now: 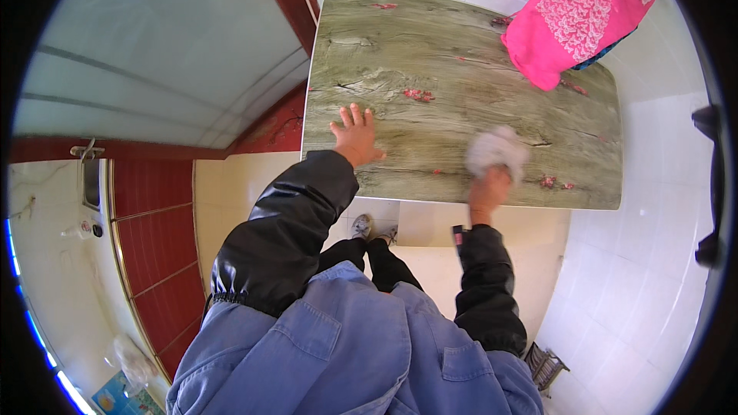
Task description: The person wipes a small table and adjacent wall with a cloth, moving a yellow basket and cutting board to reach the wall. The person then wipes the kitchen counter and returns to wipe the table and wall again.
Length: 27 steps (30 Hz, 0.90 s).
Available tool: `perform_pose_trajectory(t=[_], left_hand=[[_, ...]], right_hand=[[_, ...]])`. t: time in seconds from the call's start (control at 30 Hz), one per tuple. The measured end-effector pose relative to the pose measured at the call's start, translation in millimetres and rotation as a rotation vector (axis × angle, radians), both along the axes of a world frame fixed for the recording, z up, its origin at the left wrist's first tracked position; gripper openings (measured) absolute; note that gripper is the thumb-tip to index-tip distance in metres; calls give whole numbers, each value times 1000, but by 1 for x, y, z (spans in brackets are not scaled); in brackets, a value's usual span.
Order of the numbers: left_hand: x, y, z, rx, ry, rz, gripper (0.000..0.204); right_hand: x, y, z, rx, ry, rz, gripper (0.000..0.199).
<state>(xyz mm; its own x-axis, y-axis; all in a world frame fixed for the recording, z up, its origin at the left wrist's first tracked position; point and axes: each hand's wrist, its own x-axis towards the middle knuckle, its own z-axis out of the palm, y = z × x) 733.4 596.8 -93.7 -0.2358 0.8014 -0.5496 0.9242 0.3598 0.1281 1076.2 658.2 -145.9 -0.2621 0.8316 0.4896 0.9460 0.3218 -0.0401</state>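
Note:
A table (430,38) with a green-grey wood-grain top and small red flower prints stands before me. Near its left front corner, my left hand (356,137) lies flat on the surface with the fingers spread. My right hand (490,188) grips a whitish cloth (498,150) against the tabletop, toward the front edge and right of the middle. Both the cloth and the right hand are blurred by motion, and the cloth hides most of those fingers. Black sleeve covers reach up both forearms.
A pink cloth bag (580,19) with a butterfly dress print hangs over the table's far right corner. Left of the table is a red-framed frosted glass door (169,54). Red cabinet fronts (157,238) stand at the left, and a white tiled wall (653,184) rises on the right.

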Motion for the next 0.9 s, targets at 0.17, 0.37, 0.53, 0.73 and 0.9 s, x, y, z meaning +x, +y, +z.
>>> perform_pose_trajectory(t=[0.17,0.37,0.53,0.73,0.9], left_hand=[[-38,20,-24,-34,-165,-35,73],[-56,29,-42,11,-256,-68,56],[-53,22,-34,100,-353,-14,51],[-46,24,-34,118,-277,-45,50],[0,5,-37,129,-20,191,68]], right_hand=[[-173,-110,12,-353,27,622,19],[-129,-81,13,-400,82,544,17],[2,-21,6,-173,25,72,39],[-83,-67,8,-208,103,368,27],[-91,-73,13,-321,127,457,41]])
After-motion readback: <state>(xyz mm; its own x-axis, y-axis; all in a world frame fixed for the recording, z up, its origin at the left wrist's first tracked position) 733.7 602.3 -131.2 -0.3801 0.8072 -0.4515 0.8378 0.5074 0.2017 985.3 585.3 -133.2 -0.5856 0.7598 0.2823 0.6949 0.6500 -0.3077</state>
